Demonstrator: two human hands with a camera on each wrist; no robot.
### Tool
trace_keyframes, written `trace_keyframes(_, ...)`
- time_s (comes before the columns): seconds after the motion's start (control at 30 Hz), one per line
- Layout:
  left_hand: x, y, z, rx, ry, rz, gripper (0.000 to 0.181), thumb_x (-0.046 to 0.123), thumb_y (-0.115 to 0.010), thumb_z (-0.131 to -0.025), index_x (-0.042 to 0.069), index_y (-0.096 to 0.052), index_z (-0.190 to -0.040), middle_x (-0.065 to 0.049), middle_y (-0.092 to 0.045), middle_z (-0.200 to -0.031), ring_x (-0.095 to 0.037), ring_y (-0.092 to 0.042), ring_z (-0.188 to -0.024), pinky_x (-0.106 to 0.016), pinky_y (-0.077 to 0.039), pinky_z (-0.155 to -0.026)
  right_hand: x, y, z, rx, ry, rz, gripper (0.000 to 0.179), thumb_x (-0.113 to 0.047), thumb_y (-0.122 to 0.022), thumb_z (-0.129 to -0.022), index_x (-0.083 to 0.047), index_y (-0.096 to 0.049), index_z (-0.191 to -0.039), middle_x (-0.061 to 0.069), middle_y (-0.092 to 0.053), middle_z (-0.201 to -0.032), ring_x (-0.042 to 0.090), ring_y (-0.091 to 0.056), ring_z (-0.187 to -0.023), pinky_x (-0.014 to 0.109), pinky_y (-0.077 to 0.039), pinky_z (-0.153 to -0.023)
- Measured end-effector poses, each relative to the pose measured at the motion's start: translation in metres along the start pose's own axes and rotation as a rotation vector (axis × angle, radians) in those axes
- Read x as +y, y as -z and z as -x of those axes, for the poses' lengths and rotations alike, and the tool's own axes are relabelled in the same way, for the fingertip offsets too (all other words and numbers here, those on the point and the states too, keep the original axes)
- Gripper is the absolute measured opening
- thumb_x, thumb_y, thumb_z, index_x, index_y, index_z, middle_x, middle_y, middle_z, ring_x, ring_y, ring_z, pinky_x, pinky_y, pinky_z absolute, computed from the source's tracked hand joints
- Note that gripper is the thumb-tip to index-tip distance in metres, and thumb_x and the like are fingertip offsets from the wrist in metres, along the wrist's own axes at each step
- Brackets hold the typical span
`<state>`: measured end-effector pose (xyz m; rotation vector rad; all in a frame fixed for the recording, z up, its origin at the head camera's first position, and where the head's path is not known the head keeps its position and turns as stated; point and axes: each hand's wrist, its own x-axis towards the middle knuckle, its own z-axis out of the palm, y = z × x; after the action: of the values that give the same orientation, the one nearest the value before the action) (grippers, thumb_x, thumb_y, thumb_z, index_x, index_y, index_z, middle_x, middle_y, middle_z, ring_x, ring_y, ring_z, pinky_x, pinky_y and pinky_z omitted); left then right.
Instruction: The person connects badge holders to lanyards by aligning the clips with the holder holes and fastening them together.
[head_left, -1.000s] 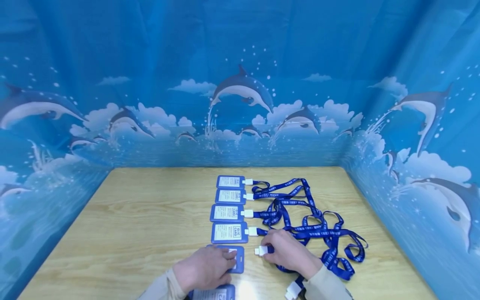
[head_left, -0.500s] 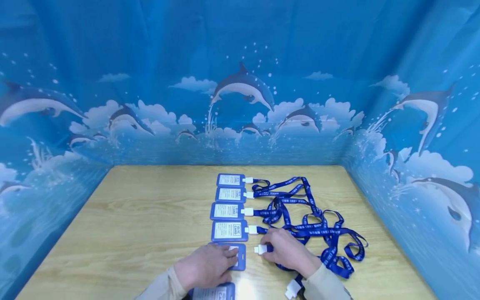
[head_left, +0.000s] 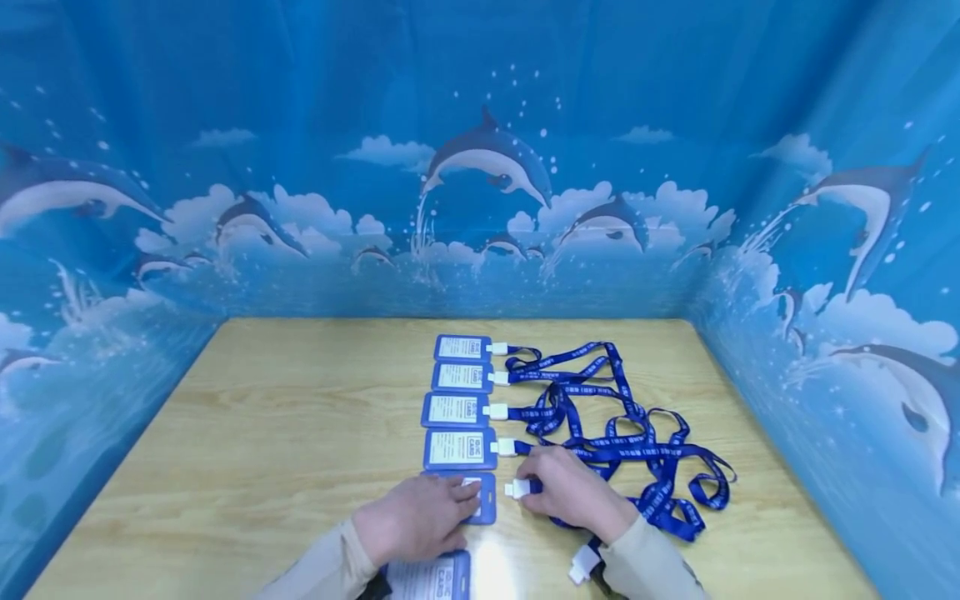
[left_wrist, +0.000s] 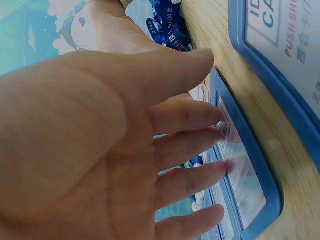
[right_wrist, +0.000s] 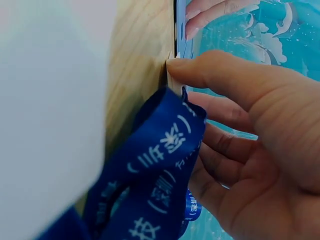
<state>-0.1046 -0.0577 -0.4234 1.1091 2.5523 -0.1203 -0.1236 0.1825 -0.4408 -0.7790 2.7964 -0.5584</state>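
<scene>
The left hand [head_left: 423, 517] lies over a blue card holder [head_left: 487, 498]. In the left wrist view its fingers are nearly straight, with fingertips touching the holder's clear face [left_wrist: 245, 165]; the thumb stands apart. To the right of that holder, the right hand [head_left: 573, 492] pinches the white plastic clip [head_left: 517, 489] of a blue lanyard [right_wrist: 165, 140] between thumb and fingers. A small gap separates the clip from the holder's slotted end. The lanyard strap hangs in a loop below the hand in the right wrist view. Another card holder [head_left: 431, 579] lies nearest the person, partly under the left wrist.
Farther back, several blue card holders [head_left: 459, 448] lie in a column, each joined to a white clip [head_left: 504, 447] and lanyard. Tangled blue straps [head_left: 660, 467] spread to the right. A loose white clip [head_left: 583, 564] lies by the right sleeve. A dolphin-print curtain [head_left: 480, 208] surrounds the wooden table [head_left: 300, 400].
The card holder under the left hand has slid slightly right, and the clip in the right hand has come slightly left, narrowing the gap. The head view has tilted down a little.
</scene>
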Motion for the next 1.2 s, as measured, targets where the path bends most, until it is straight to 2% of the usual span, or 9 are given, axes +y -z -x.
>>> trace_keyframes(0.2,0.000,0.002,-0.007,0.000,-0.014,-0.009,0.056,0.053,-0.057,-0.099,0.028,-0.051,-0.148,0.009,-0.045,-0.156,-0.017,-0.045,-0.144,-0.042,-0.043,-0.116,-0.002,0.003,-0.002,-0.001,0.015,0.031,0.029,-0.023,-0.084,-0.081,-0.011,-0.077,-0.106,-0.002,-0.071,-0.098,0.009,-0.064,-0.086,0.025,-0.058,-0.075)
trace_keyframes(0.4,0.002,0.005,-0.008,0.000,0.010,0.013,0.054,0.050,-0.055,-0.100,0.027,-0.051,-0.148,0.008,-0.045,-0.156,-0.018,-0.044,-0.145,-0.041,-0.043,-0.116,-0.007,0.005,-0.005,-0.018,-0.002,0.028,0.030,-0.024,-0.084,-0.081,-0.011,-0.076,-0.108,-0.002,-0.070,-0.099,0.009,-0.063,-0.086,0.023,-0.057,-0.074)
trace_keyframes(0.6,0.002,0.007,-0.008,-0.005,0.022,0.026,0.055,0.050,-0.052,-0.102,0.025,-0.048,-0.151,0.007,-0.042,-0.159,-0.020,-0.042,-0.146,-0.041,-0.041,-0.118,-0.008,0.006,-0.005,-0.022,-0.021,0.029,0.030,-0.024,-0.083,-0.082,-0.011,-0.076,-0.109,0.001,-0.072,-0.104,0.014,-0.067,-0.093,0.030,-0.059,-0.081)
trace_keyframes(0.8,0.002,0.002,-0.005,0.020,0.011,0.033,0.056,0.049,-0.050,-0.103,0.022,-0.046,-0.152,0.006,-0.039,-0.160,-0.021,-0.040,-0.147,-0.041,-0.039,-0.119,-0.008,0.001,-0.005,-0.003,0.000,0.021,0.028,-0.023,-0.082,-0.084,-0.010,-0.076,-0.108,0.003,-0.073,-0.106,0.019,-0.068,-0.099,0.038,-0.059,-0.089)
trace_keyframes(0.97,0.005,-0.004,-0.003,0.056,-0.004,0.021,0.054,0.044,-0.050,-0.104,0.020,-0.044,-0.153,0.005,-0.037,-0.161,-0.022,-0.038,-0.148,-0.041,-0.039,-0.119,-0.010,-0.003,-0.005,0.018,0.011,0.028,0.027,-0.022,-0.081,-0.084,-0.008,-0.076,-0.107,0.005,-0.074,-0.106,0.022,-0.069,-0.099,0.041,-0.059,-0.091)
trace_keyframes(1.2,0.009,-0.009,-0.003,0.062,0.003,0.005,0.054,0.042,-0.050,-0.104,0.019,-0.044,-0.153,0.004,-0.036,-0.162,-0.022,-0.037,-0.149,-0.042,-0.038,-0.120,-0.011,-0.008,-0.004,0.042,0.019,0.036,0.028,-0.021,-0.082,-0.083,-0.007,-0.076,-0.107,0.005,-0.074,-0.104,0.022,-0.069,-0.098,0.041,-0.059,-0.090)
